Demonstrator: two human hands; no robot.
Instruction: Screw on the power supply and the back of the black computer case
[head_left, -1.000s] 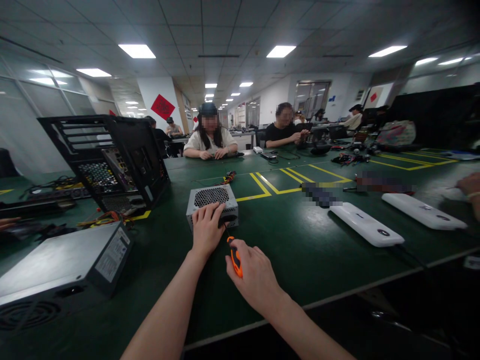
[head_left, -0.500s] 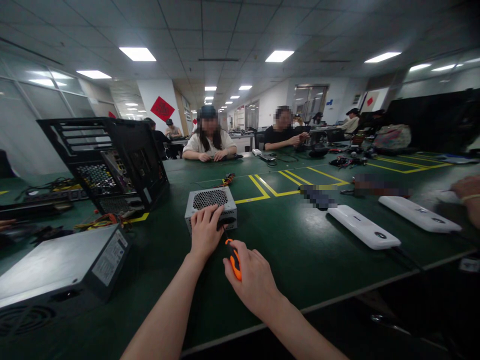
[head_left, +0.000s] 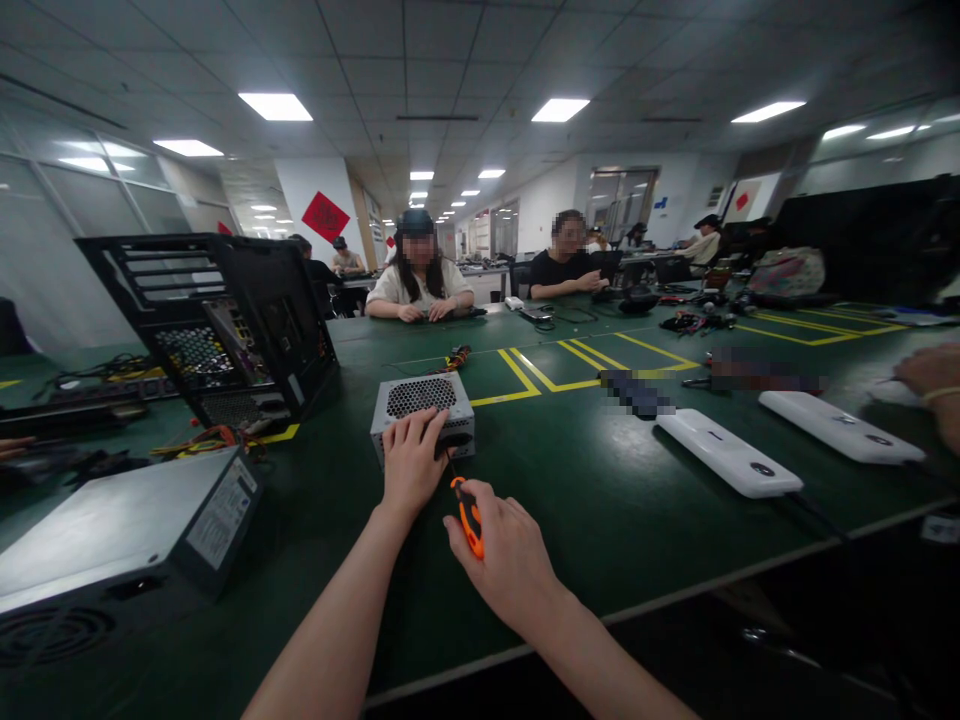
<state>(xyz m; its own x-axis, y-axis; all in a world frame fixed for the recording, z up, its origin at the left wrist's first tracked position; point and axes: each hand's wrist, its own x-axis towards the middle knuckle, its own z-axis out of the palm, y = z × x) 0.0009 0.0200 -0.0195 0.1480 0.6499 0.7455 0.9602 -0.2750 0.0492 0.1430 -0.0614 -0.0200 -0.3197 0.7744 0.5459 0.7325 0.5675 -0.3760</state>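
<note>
A small grey computer power supply [head_left: 450, 392] with a honeycomb vent on top stands on the green table in front of me. My left hand [head_left: 409, 455] is closed over its near side, fingers on the top edge. In my right hand [head_left: 506, 545] is an orange and black screwdriver [head_left: 469, 520], gripped by the handle. The shaft points up at the near face of the power supply, beside my left fingertips; whether its tip sits in a screw I cannot tell. A black socket or plug [head_left: 455, 441] shows on that face.
At the left lies a larger power supply [head_left: 112, 520], with an open black computer case [head_left: 247, 330] behind it. White power banks [head_left: 727, 455] with cables lie to the right. Two people [head_left: 421, 280] sit across the table [head_left: 585, 540]; another person's hand [head_left: 934, 380] is at the right edge.
My left hand stays on the power supply. The screwdriver and my right hand have barely shifted, with my right thumb slightly farther left.
</note>
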